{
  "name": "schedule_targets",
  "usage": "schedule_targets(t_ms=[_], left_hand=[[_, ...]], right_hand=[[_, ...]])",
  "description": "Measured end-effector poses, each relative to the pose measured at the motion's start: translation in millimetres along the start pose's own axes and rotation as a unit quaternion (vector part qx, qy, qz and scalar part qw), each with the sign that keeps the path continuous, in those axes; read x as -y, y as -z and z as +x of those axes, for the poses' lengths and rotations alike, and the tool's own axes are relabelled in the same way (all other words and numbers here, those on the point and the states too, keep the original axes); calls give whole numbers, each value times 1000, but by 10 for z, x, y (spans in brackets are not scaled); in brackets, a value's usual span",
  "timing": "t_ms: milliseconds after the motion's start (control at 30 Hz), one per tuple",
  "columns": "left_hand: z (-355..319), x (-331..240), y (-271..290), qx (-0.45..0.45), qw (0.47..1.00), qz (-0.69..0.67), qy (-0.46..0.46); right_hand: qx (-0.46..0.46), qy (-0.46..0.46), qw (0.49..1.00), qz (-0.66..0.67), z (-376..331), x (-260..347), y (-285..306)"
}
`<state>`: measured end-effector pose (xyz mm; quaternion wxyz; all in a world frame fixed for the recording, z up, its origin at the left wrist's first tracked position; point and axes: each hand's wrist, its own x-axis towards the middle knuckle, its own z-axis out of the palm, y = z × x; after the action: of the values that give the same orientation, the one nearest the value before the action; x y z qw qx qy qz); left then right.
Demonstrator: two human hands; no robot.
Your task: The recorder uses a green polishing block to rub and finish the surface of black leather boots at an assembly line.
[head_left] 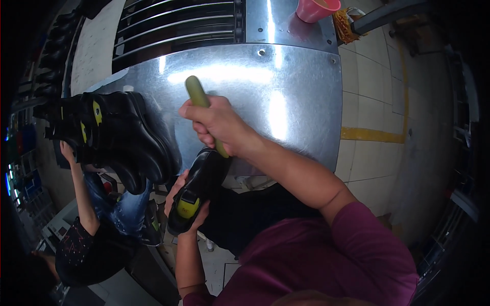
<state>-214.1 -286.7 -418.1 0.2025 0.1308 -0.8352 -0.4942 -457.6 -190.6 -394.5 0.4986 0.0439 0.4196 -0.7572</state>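
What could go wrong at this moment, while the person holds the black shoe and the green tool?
The left hand grips the black shoe off the metal table's edge, so it might drop. The green tool in the right hand could slip off the shoe. The co-worker's arm nearby might get bumped.

Shoe: a black, glossy leather shoe (pixel 200 189) with a yellow-green patch at its lower end is seen; it is gripped from below, just off the near edge of the bench.
Shoe pose: it is tilted, the patched end pointing down toward the person and the other end raised toward the tool.
Tool: a rounded, olive-green handle (pixel 200 104) is seen, smooth and slightly shiny; it is clasped around its middle.
Tool pose: it is held slanting, the blunt top over the metal sheet and the lower end meeting the shoe's upper edge.
Working end: it is hidden.
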Motion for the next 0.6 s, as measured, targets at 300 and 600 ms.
schedule_targets(t_ms=[300,600], left_hand=[[221,-89,81,39,996,74,-35],[433,-632,-30,87,972,113,-189]], right_hand=[[46,-17,995,-90,137,53,-100],[14,202,978,-47,-686,487,280]])
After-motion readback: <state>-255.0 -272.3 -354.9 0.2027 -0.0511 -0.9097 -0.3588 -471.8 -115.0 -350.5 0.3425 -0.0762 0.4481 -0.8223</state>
